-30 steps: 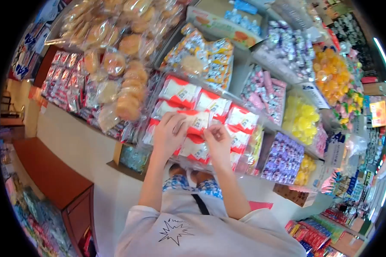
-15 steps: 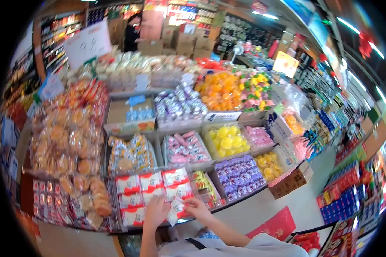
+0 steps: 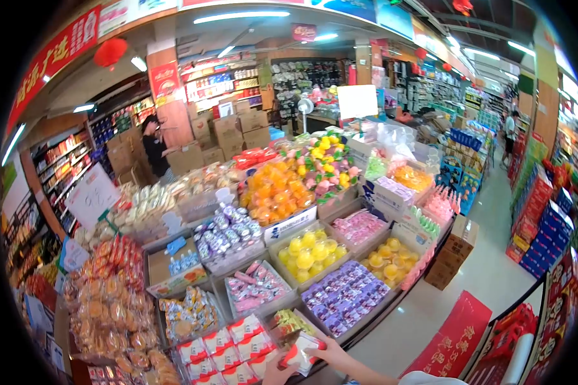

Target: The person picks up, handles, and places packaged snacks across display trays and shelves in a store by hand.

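Note:
A red and white packet (image 3: pixel 300 354) is held up at the bottom edge of the head view. My right hand (image 3: pixel 331 355) grips its right side between thumb and fingers. At its lower left, my left hand (image 3: pixel 277 368) has its fingers closed on the same packet; part of that hand is cut off by the frame. Just left of my hands, similar red and white packets (image 3: pixel 223 340) lie in rows in a tray. Behind the held packet is a bin of yellow-green packets (image 3: pixel 293 323). Purple packets (image 3: pixel 345 296) fill the bin to its right.
Bins of yellow round packs (image 3: pixel 308 253), pink wrapped sweets (image 3: pixel 253 287) and orange packs (image 3: pixel 273 192) cover the sloping display. A brown carton (image 3: pixel 451 251) stands on the floor at right, near a red banner (image 3: pixel 453 333). A person (image 3: pixel 154 146) stands behind the display.
The view has tilted up and swung right, showing more of the shop. The packet in my hands has turned, and both hands now appear lower in view.

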Demonstrator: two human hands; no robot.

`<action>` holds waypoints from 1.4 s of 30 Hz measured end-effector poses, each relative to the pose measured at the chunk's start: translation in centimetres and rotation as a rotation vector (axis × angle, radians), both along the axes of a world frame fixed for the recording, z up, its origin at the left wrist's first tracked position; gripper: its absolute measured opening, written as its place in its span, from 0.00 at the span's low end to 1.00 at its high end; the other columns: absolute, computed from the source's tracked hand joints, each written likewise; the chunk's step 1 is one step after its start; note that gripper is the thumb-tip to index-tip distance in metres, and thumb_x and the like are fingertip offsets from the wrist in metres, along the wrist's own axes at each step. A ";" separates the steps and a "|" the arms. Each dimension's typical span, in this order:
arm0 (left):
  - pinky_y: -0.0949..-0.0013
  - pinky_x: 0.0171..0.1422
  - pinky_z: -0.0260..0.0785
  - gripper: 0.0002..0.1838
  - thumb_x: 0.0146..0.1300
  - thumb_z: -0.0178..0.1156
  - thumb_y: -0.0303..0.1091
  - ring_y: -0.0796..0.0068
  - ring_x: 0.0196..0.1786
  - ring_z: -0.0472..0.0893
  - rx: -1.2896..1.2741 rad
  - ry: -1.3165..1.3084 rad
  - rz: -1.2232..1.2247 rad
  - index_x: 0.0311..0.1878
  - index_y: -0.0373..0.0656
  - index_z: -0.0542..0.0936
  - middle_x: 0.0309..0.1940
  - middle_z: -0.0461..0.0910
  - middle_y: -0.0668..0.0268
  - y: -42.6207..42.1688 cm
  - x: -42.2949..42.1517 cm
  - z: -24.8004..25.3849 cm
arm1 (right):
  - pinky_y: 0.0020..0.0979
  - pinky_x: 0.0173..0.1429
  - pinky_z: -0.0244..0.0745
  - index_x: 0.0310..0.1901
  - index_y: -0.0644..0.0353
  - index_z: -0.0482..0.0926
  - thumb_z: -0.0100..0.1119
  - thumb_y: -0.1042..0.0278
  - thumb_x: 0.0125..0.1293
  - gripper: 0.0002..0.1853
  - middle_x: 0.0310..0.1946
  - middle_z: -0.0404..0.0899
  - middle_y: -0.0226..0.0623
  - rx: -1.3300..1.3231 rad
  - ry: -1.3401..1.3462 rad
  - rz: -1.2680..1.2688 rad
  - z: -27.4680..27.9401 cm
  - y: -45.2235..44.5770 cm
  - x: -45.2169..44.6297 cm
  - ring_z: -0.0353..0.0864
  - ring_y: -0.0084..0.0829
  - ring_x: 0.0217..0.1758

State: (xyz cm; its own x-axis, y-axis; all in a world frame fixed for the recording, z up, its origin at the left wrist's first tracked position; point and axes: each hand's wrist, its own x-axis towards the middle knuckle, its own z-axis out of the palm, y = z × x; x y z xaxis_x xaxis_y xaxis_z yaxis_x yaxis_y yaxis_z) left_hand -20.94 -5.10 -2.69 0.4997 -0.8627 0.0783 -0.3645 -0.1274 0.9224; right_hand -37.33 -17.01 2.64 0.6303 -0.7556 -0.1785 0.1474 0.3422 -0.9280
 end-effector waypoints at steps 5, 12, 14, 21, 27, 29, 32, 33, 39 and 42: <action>0.73 0.41 0.73 0.21 0.54 0.67 0.28 0.74 0.36 0.78 0.059 0.452 -0.263 0.52 0.40 0.77 0.35 0.78 0.65 -7.2 -6.8 6.1 | 0.24 0.47 0.75 0.53 0.66 0.76 0.71 0.67 0.56 0.24 0.39 0.81 0.31 -0.140 0.133 -0.149 3.3 -4.0 -7.7 0.78 0.19 0.41; 0.69 0.40 0.81 0.18 0.57 0.66 0.24 0.70 0.41 0.83 0.225 0.596 -0.581 0.51 0.31 0.75 0.41 0.81 0.58 -18.0 -18.0 3.8 | 0.26 0.49 0.76 0.52 0.66 0.75 0.70 0.67 0.57 0.23 0.40 0.81 0.33 -0.307 0.230 -0.573 0.2 -7.0 -20.1 0.79 0.20 0.41; 0.67 0.40 0.82 0.20 0.56 0.66 0.22 0.68 0.40 0.83 0.236 0.641 -0.626 0.52 0.29 0.74 0.41 0.81 0.57 -19.1 -22.1 4.9 | 0.27 0.49 0.76 0.53 0.66 0.75 0.69 0.66 0.58 0.24 0.40 0.81 0.34 -0.310 0.327 -0.715 0.1 -6.9 -23.1 0.79 0.21 0.41; 0.72 0.45 0.77 0.19 0.56 0.68 0.24 0.76 0.41 0.81 0.393 0.534 -1.065 0.50 0.31 0.75 0.41 0.81 0.61 -23.7 -30.8 2.4 | 0.27 0.49 0.77 0.54 0.67 0.75 0.60 0.61 0.66 0.20 0.43 0.80 0.39 0.164 0.072 -0.941 -2.8 -5.6 -32.6 0.80 0.24 0.45; 0.74 0.48 0.73 0.19 0.55 0.67 0.23 0.77 0.42 0.80 0.451 0.571 -1.299 0.50 0.30 0.75 0.41 0.81 0.62 -28.6 -37.2 3.2 | 0.27 0.49 0.76 0.53 0.69 0.75 0.56 0.61 0.69 0.19 0.43 0.80 0.39 0.364 -0.337 -1.185 1.0 -6.6 -36.9 0.80 0.24 0.44; 0.74 0.45 0.73 0.18 0.55 0.66 0.22 0.78 0.40 0.80 0.478 0.573 -1.290 0.49 0.31 0.76 0.40 0.81 0.63 -30.4 -39.8 3.4 | 0.27 0.49 0.76 0.52 0.69 0.75 0.56 0.60 0.69 0.19 0.43 0.80 0.38 0.352 -0.244 -1.233 -1.4 -8.6 -39.5 0.80 0.25 0.45; 0.73 0.47 0.72 0.17 0.55 0.65 0.21 0.77 0.41 0.79 0.501 0.560 -1.333 0.48 0.33 0.76 0.40 0.81 0.63 -33.5 -44.1 5.0 | 0.31 0.46 0.77 0.51 0.69 0.75 0.58 0.58 0.68 0.21 0.40 0.81 0.39 0.288 -0.165 -1.272 0.0 -10.6 -42.4 0.80 0.27 0.43; 0.73 0.48 0.71 0.16 0.55 0.65 0.21 0.77 0.42 0.79 0.505 0.537 -1.377 0.48 0.33 0.76 0.40 0.81 0.63 -34.9 -45.2 4.9 | 0.31 0.46 0.77 0.51 0.69 0.75 0.58 0.58 0.68 0.21 0.40 0.81 0.39 0.312 -0.184 -1.333 0.2 -11.4 -43.1 0.80 0.27 0.43; 0.74 0.49 0.71 0.16 0.55 0.65 0.21 0.78 0.43 0.79 0.488 0.547 -1.490 0.48 0.33 0.76 0.40 0.81 0.65 -42.0 -54.4 5.7 | 0.26 0.47 0.74 0.51 0.64 0.75 0.62 0.59 0.64 0.20 0.40 0.79 0.33 0.182 0.009 -1.377 3.2 -16.3 -51.0 0.78 0.22 0.44; 0.74 0.48 0.72 0.18 0.57 0.64 0.22 0.78 0.43 0.79 0.542 0.553 -1.584 0.51 0.34 0.75 0.42 0.80 0.64 -43.9 -59.0 5.1 | 0.26 0.48 0.73 0.52 0.65 0.75 0.64 0.62 0.62 0.21 0.40 0.79 0.34 0.028 0.275 -1.413 1.6 -17.6 -54.6 0.77 0.21 0.45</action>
State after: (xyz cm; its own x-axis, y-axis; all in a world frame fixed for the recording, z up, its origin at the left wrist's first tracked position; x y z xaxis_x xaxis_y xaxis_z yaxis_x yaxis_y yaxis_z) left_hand -79.90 -49.02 2.42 -0.9005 -0.3699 -0.2285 -0.1175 -0.2991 0.9470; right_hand -91.98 -34.58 4.21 -0.6856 -0.7016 -0.1942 0.1934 0.0817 -0.9777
